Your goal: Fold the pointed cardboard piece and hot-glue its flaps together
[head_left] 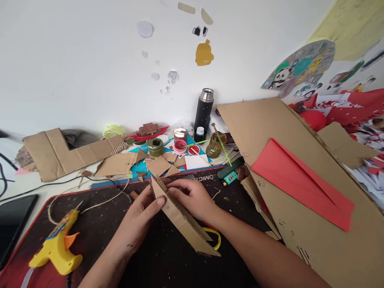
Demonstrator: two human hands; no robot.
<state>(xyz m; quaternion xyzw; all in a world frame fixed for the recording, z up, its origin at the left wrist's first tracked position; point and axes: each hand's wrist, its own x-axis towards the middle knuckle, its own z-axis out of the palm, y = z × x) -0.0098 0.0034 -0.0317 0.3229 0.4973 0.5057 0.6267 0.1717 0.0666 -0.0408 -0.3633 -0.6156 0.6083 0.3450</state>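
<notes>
Brown cardboard piece [181, 221] slants between the left hand [145, 210] and right hand [192, 198].

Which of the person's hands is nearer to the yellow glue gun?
Left. The left hand, on the cardboard piece, is to the right of the glue gun; the right hand is farther right, across the cardboard piece.

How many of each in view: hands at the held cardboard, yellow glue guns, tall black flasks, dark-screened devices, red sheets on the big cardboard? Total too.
Hands at the held cardboard: 2 (left hand, right hand)
Yellow glue gun: 1
Tall black flask: 1
Dark-screened device: 1
Red sheet: 1
Total: 6
</notes>
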